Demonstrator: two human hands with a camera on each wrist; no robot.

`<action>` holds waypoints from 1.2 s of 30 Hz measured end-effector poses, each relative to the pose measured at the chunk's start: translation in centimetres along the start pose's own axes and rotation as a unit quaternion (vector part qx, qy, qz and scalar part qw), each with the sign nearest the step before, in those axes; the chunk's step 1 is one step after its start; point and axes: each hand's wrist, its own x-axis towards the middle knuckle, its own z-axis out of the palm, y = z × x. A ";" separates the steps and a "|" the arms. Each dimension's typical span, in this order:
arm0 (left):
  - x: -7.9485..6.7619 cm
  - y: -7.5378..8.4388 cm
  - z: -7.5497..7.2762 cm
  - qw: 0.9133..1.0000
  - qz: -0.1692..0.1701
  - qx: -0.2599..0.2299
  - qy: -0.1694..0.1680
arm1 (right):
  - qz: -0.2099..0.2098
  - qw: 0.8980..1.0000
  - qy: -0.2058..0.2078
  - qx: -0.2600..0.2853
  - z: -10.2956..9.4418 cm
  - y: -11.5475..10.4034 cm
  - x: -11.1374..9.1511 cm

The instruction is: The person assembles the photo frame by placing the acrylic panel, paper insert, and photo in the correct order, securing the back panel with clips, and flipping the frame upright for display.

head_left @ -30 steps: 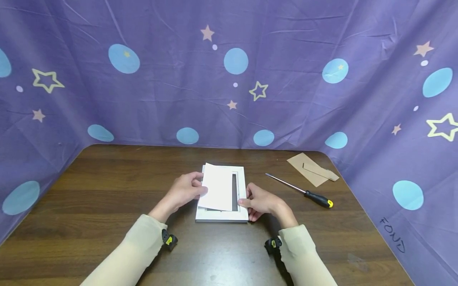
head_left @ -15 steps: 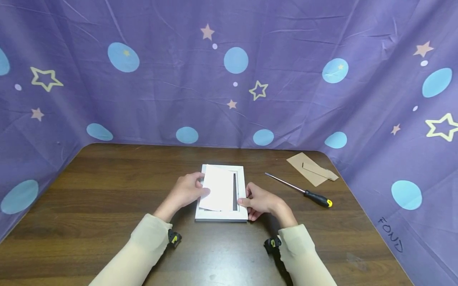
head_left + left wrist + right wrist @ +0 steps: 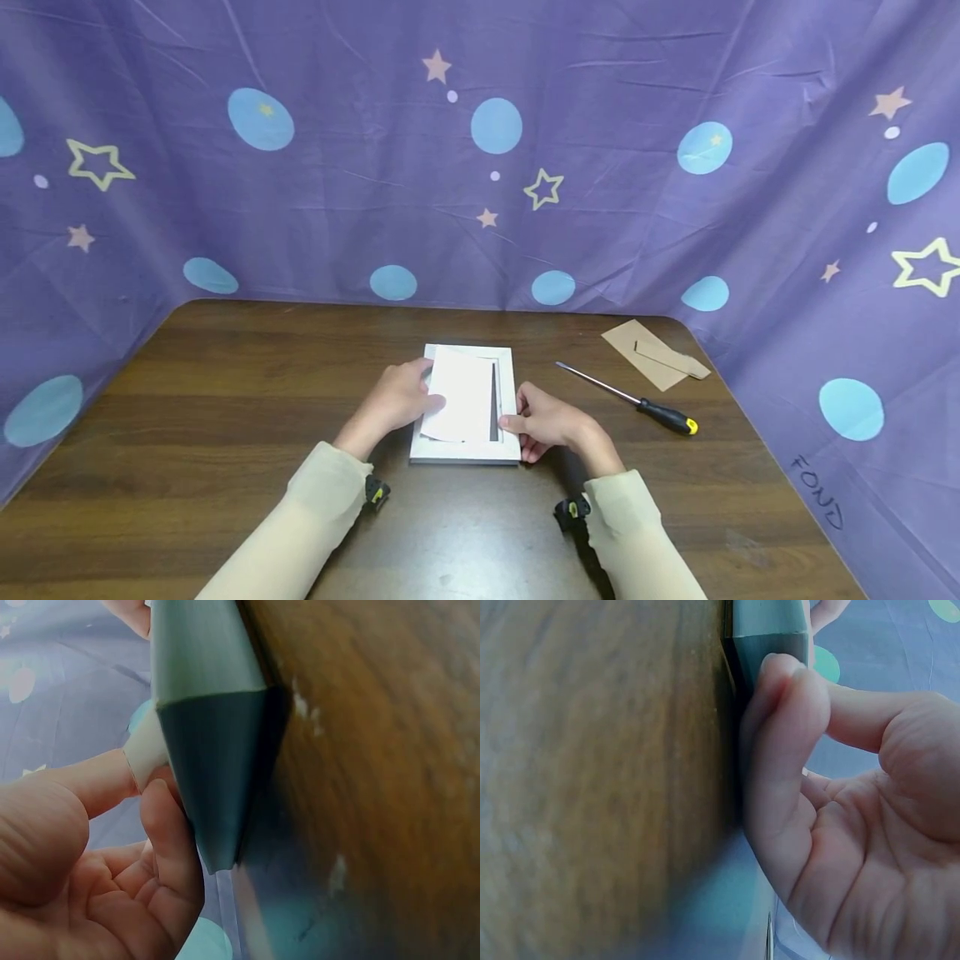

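A white picture frame (image 3: 465, 452) lies on the brown table with its inner opening facing up. Over that opening is a white sheet (image 3: 463, 396), leaving a narrow dark strip along its right side. My left hand (image 3: 393, 398) pinches the sheet's left edge, thumb on top and fingers beneath. In the left wrist view the sheet (image 3: 146, 754) sits between thumb and fingers beside the frame's side wall (image 3: 214, 772). My right hand (image 3: 549, 421) grips the frame's right side, thumb on its top face and fingers curled against the outer edge.
Right of the frame lies a screwdriver (image 3: 663, 415) with a black and yellow handle. Behind it, a tan board (image 3: 637, 354) with a flap-like strip (image 3: 696, 367) rests near the table's right edge. A purple patterned cloth (image 3: 360, 167) hangs around the table's back and sides.
My left hand has moved the white sheet rightward and lower over the frame, narrowing the dark gap. The right hand keeps its hold on the frame.
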 end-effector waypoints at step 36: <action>-0.2 0.6 0.6 0.997 0.047 0.060 -0.013 | 0.005 1.000 -0.002 0.002 0.1 -0.1 0.2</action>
